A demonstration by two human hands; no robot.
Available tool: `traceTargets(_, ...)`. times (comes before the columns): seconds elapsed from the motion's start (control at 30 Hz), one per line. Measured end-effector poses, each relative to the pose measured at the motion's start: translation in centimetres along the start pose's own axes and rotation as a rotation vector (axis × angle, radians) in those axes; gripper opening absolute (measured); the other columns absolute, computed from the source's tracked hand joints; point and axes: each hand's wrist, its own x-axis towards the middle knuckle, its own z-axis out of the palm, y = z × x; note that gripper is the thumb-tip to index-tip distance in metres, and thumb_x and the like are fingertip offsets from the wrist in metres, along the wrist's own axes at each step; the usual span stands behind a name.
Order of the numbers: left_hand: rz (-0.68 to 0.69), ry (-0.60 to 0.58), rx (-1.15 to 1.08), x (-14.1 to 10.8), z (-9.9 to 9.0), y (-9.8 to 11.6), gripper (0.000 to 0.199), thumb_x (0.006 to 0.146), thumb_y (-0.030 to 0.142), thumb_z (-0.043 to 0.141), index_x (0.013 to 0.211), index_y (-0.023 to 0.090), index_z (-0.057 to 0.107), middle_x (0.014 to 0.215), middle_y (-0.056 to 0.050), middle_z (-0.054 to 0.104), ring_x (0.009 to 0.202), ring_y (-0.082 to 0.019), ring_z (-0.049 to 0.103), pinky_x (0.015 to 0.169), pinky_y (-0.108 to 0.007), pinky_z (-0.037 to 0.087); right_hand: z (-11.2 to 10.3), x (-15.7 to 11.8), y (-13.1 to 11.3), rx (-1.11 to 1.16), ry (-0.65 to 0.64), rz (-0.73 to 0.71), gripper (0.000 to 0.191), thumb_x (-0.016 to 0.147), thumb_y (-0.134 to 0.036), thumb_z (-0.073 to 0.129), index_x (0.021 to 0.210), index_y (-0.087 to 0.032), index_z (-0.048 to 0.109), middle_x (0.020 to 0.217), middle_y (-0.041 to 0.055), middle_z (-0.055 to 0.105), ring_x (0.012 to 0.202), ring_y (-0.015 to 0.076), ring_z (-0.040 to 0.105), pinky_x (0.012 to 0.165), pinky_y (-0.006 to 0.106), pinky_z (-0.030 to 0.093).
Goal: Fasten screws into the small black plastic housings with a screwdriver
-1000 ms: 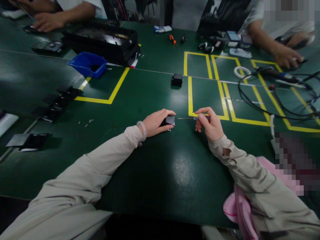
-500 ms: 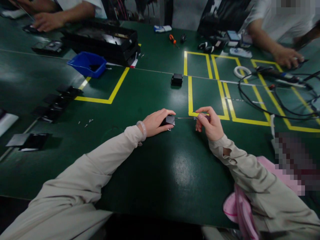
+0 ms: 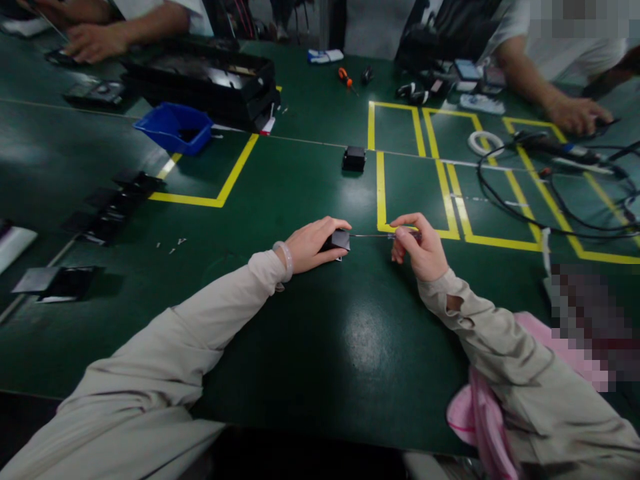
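My left hand (image 3: 311, 247) grips a small black block (image 3: 340, 241) against the green table, thumb on the near side and fingers over the far side. A screwdriver (image 3: 373, 235) lies level in the fingers of my right hand (image 3: 421, 250), its thin shaft pointing left and its tip at the block's right face. Whether the tip sits in a screw is too small to tell. Beyond the hands stands another black block (image 3: 354, 159). Several small screws (image 3: 181, 241) are scattered on the table left of my left hand.
A blue bin (image 3: 176, 129) and black trays (image 3: 210, 83) stand at the back left. Black parts (image 3: 107, 207) line the left side. Black cables (image 3: 560, 223) and a white tape roll (image 3: 485, 144) lie right. Two people's hands work across the table.
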Motion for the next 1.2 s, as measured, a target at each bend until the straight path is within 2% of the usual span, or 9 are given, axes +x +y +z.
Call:
traceTargets(0.27,0.000,-0.004,-0.002,-0.01,-0.05,0.00,0.042,0.094,0.041,0.056,0.128,0.019,0.047,0.123,-0.011,0.060,0.108,-0.026,0.061,0.095,-0.041,0.049,0.16,0.14,-0.17,0.030,-0.005,-0.018,0.023,0.088,-0.041,0.064,0.099,-0.025,0.052,0.052,-0.0115,0.048,0.038,0.0073,0.047,0.042,0.024,0.045)
traceTargets(0.47,0.008,-0.001,0.000,0.01,-0.06,-0.04,0.042,0.094,0.041,0.056,0.129,0.019,0.047,0.123,-0.010,0.060,0.109,-0.025,0.061,0.096,-0.041,0.048,0.18,0.17,-0.02,0.053,0.010,0.006,0.021,0.091,-0.043,0.061,0.097,-0.025,0.053,0.044,-0.0135,0.038,0.035,0.0077,0.042,0.040,0.024,0.044)
traceTargets(0.67,0.006,-0.003,0.008,-0.01,-0.05,-0.08,0.043,0.094,0.041,0.057,0.129,0.018,0.046,0.124,-0.011,0.060,0.108,-0.026,0.061,0.095,-0.041,0.049,0.02,0.21,0.14,0.034,0.002,-0.021,0.020,0.090,-0.038,0.062,0.101,-0.024,0.052,0.050,-0.0114,0.048,0.038,0.0082,0.047,0.041,0.025,0.045)
traceTargets(0.83,0.008,-0.002,0.004,-0.01,-0.03,-0.05,0.043,0.094,0.041,0.057,0.129,0.018,0.046,0.124,-0.011,0.060,0.109,-0.025,0.061,0.096,-0.041,0.048,0.12,0.21,0.02,0.046,0.002,-0.003,0.019,0.091,-0.040,0.061,0.096,-0.024,0.054,0.044,-0.0133,0.039,0.035,0.0076,0.043,0.040,0.024,0.045)
traceTargets(1.0,-0.003,-0.001,-0.005,0.01,-0.01,-0.18,0.043,0.094,0.041,0.056,0.128,0.019,0.047,0.124,-0.010,0.059,0.111,-0.025,0.060,0.098,-0.041,0.048,0.12,0.25,0.13,0.034,0.000,-0.022,0.021,0.089,-0.038,0.063,0.100,-0.024,0.052,0.050,-0.0118,0.047,0.037,0.0073,0.046,0.040,0.024,0.045)
traceTargets(1.2,-0.003,-0.005,-0.005,-0.03,0.02,-0.31,0.043,0.093,0.042,0.057,0.129,0.019,0.046,0.124,-0.010,0.059,0.111,-0.025,0.060,0.098,-0.041,0.048,0.07,0.25,0.18,0.034,-0.001,0.010,0.022,0.090,-0.044,0.062,0.094,-0.023,0.055,0.042,-0.0137,0.037,0.033,0.0072,0.043,0.040,0.024,0.045)
